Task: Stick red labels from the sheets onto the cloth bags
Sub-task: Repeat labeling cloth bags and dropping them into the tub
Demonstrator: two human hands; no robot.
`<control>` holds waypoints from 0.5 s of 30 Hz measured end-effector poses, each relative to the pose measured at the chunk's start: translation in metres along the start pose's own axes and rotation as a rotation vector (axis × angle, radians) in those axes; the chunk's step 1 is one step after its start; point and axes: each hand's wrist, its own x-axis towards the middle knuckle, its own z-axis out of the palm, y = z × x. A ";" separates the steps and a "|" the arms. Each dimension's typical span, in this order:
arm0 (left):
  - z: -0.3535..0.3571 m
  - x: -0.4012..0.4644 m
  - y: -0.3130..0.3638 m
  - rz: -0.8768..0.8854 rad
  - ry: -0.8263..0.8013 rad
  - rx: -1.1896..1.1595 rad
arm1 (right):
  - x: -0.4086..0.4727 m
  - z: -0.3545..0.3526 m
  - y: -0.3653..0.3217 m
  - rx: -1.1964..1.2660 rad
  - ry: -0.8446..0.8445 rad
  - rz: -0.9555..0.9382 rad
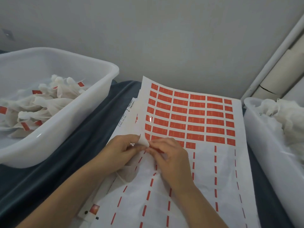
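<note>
Head view, looking down: both hands meet over the near half of the top label sheet. The left hand has its fingers curled round a small white cloth bag, pinching its upper corner, while the bag's body trails down under the palm onto the sheet. The right hand comes in from the other side, fingertips pinched on a red label right at the bag's edge, touching the left hand's fingertips. The sheet lies on a dark blue cloth-covered counter; its far half carries rows of red labels, its near half shows only bare backing with red dashes between the emptied slots. More sheets peek out beneath its left edge. To the left, a white plastic tub holds a heap of labelled cloth bags, red tags showing among them. At the right edge, a second white tub holds a pile of plain white bags.
</note>
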 end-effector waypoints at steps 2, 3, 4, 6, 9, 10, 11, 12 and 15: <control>0.000 -0.002 -0.003 0.070 0.015 0.075 | 0.000 -0.002 0.000 -0.038 0.007 -0.032; 0.000 -0.003 -0.003 0.101 0.026 0.103 | 0.000 -0.002 -0.001 -0.057 0.010 -0.047; 0.000 -0.004 -0.004 0.122 0.036 0.134 | -0.001 -0.002 -0.001 -0.080 0.015 -0.061; 0.000 -0.005 -0.005 0.141 0.049 0.172 | -0.001 -0.002 -0.002 -0.110 0.030 -0.083; 0.000 -0.005 -0.004 0.138 0.064 0.177 | -0.003 -0.002 -0.004 -0.100 0.020 -0.082; 0.000 -0.005 -0.003 0.134 0.066 0.176 | -0.003 -0.002 -0.003 -0.094 0.013 -0.081; 0.000 -0.004 -0.002 0.130 0.065 0.175 | -0.003 -0.002 -0.002 -0.086 0.006 -0.079; -0.001 -0.004 -0.002 0.126 0.061 0.173 | -0.003 -0.003 -0.001 -0.074 0.000 -0.074; -0.002 -0.003 0.002 0.097 0.043 0.147 | -0.003 -0.004 0.003 -0.044 -0.003 -0.055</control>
